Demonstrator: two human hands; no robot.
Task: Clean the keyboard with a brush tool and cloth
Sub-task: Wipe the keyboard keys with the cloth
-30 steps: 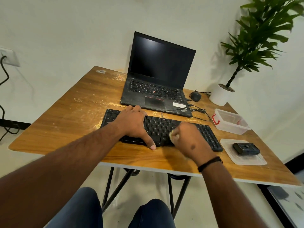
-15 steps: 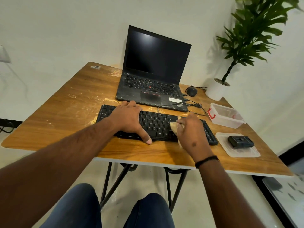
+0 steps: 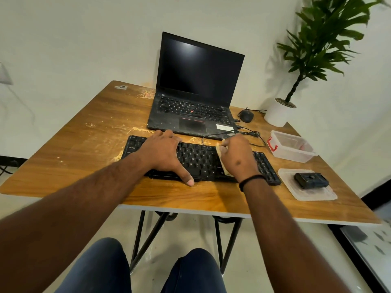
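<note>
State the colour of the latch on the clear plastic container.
Red: the latch on the container, seen best in the head view.

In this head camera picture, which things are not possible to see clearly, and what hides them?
- Cloth: mostly hidden under the right hand; its grip cannot be judged.
- Keyboard: its left-middle keys are covered by the left hand; key labels too small.
- Plant: top cut by the frame edge.
- Black object on the lid: too small to identify.
</note>
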